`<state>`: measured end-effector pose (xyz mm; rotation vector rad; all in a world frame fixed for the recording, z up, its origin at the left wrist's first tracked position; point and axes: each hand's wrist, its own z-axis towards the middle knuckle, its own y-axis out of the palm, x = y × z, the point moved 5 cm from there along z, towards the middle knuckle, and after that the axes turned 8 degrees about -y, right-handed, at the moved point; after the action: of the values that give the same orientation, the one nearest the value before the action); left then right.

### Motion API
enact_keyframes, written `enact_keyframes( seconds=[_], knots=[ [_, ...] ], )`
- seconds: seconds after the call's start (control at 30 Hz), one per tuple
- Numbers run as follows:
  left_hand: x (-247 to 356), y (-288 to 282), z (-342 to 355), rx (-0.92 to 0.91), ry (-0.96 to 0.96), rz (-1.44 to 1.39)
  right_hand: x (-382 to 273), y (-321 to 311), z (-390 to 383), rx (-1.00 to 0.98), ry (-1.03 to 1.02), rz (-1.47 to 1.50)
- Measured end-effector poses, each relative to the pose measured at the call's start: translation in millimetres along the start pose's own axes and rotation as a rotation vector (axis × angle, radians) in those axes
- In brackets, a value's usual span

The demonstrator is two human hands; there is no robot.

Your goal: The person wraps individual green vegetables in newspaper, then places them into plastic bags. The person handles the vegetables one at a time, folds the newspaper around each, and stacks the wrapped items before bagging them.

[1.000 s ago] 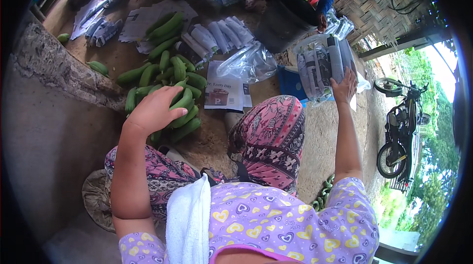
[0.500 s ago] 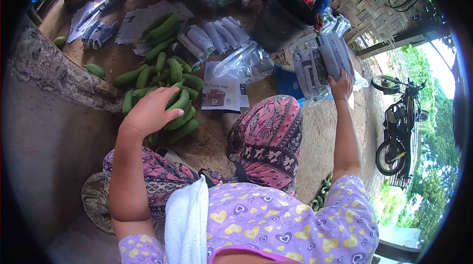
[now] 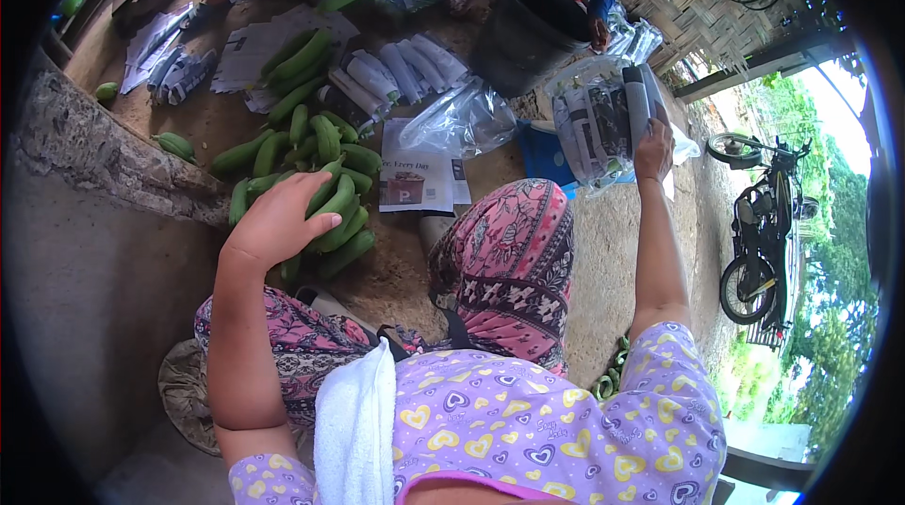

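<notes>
Both hands work: my left hand [image 3: 281,219] rests loosely open on green bananas [image 3: 325,186] at centre left, my right hand [image 3: 652,149] grasps a paper-wrapped bundle [image 3: 633,101] upper right.

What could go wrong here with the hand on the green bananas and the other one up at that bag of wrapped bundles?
The left hand rests on a loose heap of green bananas on the dirt floor; pulling one could roll its neighbours off the pile. The right hand touches only one paper-wrapped bundle in the clear plastic bag, so the bag might tip and spill.
</notes>
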<state>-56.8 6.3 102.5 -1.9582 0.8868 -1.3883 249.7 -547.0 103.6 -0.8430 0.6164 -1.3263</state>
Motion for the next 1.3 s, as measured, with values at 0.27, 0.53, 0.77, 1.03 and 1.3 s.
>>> enact_keyframes(
  seconds=[0.27,0.53,0.77,1.03,1.3],
  knots=[
    [-1.7,-0.2,0.5,0.005,0.011,0.009,-16.1,-3.9,-2.9,0.037,-0.099,-0.046],
    [1.0,-2.7,-1.0,0.019,0.008,-0.004,-16.5,-5.0,-2.4,0.067,-0.143,0.005],
    [2.3,-2.4,-0.3,0.002,-0.002,0.007,-24.1,-8.1,-5.4,0.036,-0.11,-0.057],
    [5.8,-4.9,-0.9,-0.008,-0.025,0.009,9.6,17.1,-1.3,-0.134,0.299,0.114],
    [0.6,0.2,5.1,-0.045,-0.042,-0.005,-8.4,20.6,12.7,-0.355,0.418,0.038]
  ],
)
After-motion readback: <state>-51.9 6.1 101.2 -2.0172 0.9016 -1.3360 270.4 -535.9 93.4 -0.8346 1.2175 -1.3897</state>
